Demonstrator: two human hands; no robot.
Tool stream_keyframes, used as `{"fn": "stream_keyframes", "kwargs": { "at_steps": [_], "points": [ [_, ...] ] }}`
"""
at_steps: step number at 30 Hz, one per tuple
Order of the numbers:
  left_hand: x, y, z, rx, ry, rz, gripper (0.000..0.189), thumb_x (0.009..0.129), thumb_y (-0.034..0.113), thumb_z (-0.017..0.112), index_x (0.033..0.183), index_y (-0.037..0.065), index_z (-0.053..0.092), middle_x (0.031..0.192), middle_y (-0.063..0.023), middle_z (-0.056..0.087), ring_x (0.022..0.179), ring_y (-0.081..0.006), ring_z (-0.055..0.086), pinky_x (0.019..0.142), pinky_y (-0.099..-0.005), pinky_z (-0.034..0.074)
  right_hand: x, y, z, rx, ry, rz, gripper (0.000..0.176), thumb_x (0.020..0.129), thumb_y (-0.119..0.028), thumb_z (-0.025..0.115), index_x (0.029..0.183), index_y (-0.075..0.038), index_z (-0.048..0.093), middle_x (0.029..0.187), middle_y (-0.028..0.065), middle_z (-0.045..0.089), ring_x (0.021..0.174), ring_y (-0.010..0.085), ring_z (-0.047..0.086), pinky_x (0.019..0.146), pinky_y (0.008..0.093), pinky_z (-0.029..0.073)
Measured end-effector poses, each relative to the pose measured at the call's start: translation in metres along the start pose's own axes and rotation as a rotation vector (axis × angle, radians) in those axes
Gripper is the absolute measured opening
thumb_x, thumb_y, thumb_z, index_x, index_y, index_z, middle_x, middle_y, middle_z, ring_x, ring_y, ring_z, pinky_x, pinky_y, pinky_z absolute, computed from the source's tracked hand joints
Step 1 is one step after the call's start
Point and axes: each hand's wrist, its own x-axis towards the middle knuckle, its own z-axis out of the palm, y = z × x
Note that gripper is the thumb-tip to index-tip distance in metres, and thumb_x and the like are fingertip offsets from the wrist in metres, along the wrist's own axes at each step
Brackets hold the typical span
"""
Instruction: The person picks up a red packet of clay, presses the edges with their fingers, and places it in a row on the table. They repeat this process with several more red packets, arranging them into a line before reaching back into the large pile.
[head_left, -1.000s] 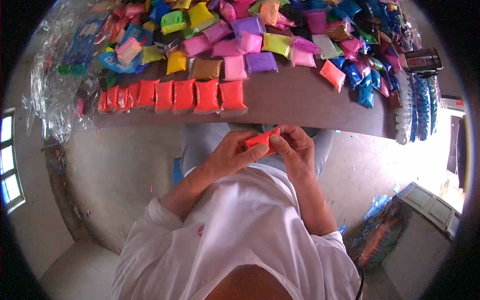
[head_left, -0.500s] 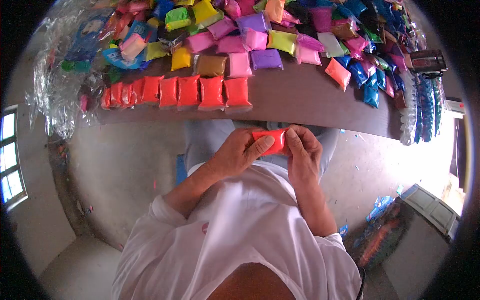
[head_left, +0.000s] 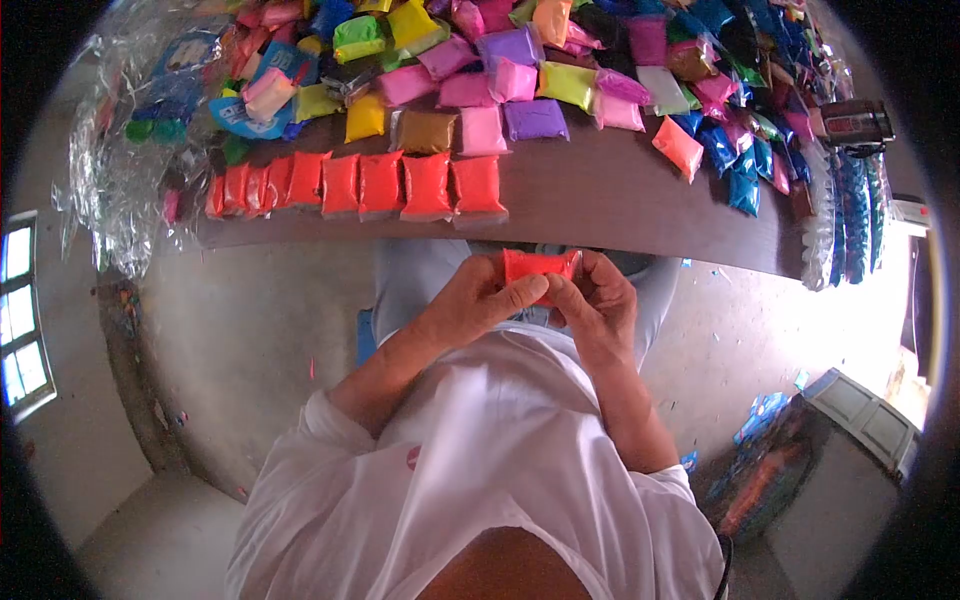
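A red packet (head_left: 538, 264) in clear wrap is held between both hands, just off the near edge of the table. My left hand (head_left: 484, 300) grips its left side, thumb across the lower front. On the right side my right hand (head_left: 598, 300) holds it, with the thumb meeting the left thumb at the packet's lower middle. Beyond the hands, a row of similar red packets (head_left: 380, 186) lies side by side along the table's front. The fingers behind the held packet are partly hidden.
A heap of packets in many colours (head_left: 500, 50) covers the back of the brown table (head_left: 600, 200). Clear plastic wrap (head_left: 110, 150) lies at the left end. A dark cylindrical object (head_left: 856, 122) and a lone coral packet (head_left: 677, 148) are on the right.
My right thumb has moved left and down along the packet to meet my left thumb. The packet is still in both hands and shows more of its upper face.
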Motion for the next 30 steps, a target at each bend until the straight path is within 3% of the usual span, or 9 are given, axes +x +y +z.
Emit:
{"fn": "stream_keyframes", "kwargs": {
  "at_steps": [5,7,15,18,21,22,24,27,30],
  "points": [
    [0.006,-0.001,0.001,0.053,0.033,0.021,0.038,0.090,0.035,0.051,0.105,0.000,0.057,0.089,-0.0024,0.059,0.081,-0.0084,0.052,0.072,-0.0244,0.044,0.002,-0.003,0.015,0.188,0.206,-0.064,0.021,0.086,-0.015,0.060,0.100,0.000,0.058,0.075,-0.0010,0.058,0.062,0.0037,0.049,0.053,0.0181,0.040],
    [0.008,0.003,0.003,0.226,0.096,0.093,0.040,0.089,0.039,0.051,0.103,0.003,0.059,0.076,-0.0001,0.056,0.069,-0.0099,0.048,0.062,-0.0268,0.042,0.005,0.002,0.006,0.151,0.201,-0.072,0.021,0.087,-0.016,0.059,0.101,0.000,0.058,0.075,-0.0005,0.058,0.061,0.0043,0.049,0.052,0.0185,0.040],
    [0.005,-0.006,0.004,0.190,0.127,0.007,0.039,0.089,0.040,0.051,0.093,0.003,0.060,0.070,0.0017,0.055,0.063,-0.0065,0.046,0.055,-0.0233,0.039,0.004,0.012,-0.005,0.113,0.218,-0.077,0.019,0.089,-0.015,0.054,0.101,-0.001,0.058,0.073,0.0010,0.059,0.058,0.0059,0.049,0.051,0.0195,0.038],
    [0.002,-0.011,-0.002,0.068,0.178,-0.096,0.036,0.089,0.039,0.052,0.085,0.004,0.060,0.066,0.0028,0.052,0.057,-0.0039,0.042,0.049,-0.0208,0.034,0.005,0.017,-0.018,0.316,0.072,-0.118,0.023,0.089,-0.010,0.053,0.109,0.001,0.054,0.088,0.0042,0.059,0.070,0.0104,0.055,0.056,0.0216,0.042],
    [0.001,-0.007,-0.007,-0.065,0.165,-0.148,0.035,0.089,0.041,0.052,0.080,0.007,0.060,0.063,0.0037,0.050,0.051,-0.0027,0.039,0.044,-0.0194,0.029,0.004,0.003,-0.021,-0.273,0.085,-0.437,0.041,0.077,0.002,0.060,0.117,-0.002,0.051,0.111,0.0116,0.056,0.099,0.0210,0.055,0.080,0.0316,0.047],
    [0.001,-0.005,-0.007,-0.102,0.126,-0.143,0.035,0.089,0.041,0.052,0.079,0.009,0.059,0.062,0.0040,0.049,0.048,-0.0024,0.038,0.042,-0.0191,0.027,0.006,0.000,-0.019,-0.274,0.087,-0.436,0.041,0.077,0.002,0.060,0.117,-0.002,0.051,0.111,0.0116,0.056,0.099,0.0210,0.055,0.080,0.0316,0.047],
    [0.003,-0.004,-0.003,-0.087,0.088,-0.148,0.040,0.088,0.046,0.049,0.078,0.008,0.059,0.062,0.0034,0.050,0.049,-0.0036,0.039,0.042,-0.0201,0.028,0.013,-0.004,-0.014,-0.768,0.051,-0.775,0.040,0.073,-0.001,0.064,0.112,-0.005,0.056,0.111,0.0145,0.057,0.096,0.0257,0.057,0.081,0.0348,0.047],
    [0.003,-0.003,0.002,-0.104,0.050,-0.168,0.047,0.089,0.051,0.044,0.075,0.007,0.058,0.062,0.0020,0.051,0.049,-0.0057,0.041,0.042,-0.0217,0.030,0.021,0.001,-0.015,-0.811,0.001,-0.931,0.035,0.071,-0.006,0.067,0.105,-0.006,0.060,0.108,0.0136,0.059,0.095,0.0284,0.057,0.078,0.0358,0.048],
    [0.002,-0.006,-0.001,-0.141,0.039,-0.204,0.051,0.089,0.053,0.041,0.071,0.007,0.056,0.061,0.0006,0.051,0.049,-0.0074,0.041,0.042,-0.0228,0.030,0.017,-0.004,-0.015,-0.707,0.028,-0.785,0.027,0.074,-0.012,0.068,0.099,-0.005,0.063,0.096,0.0111,0.063,0.086,0.0256,0.061,0.072,0.0329,0.049]
  ]
}}
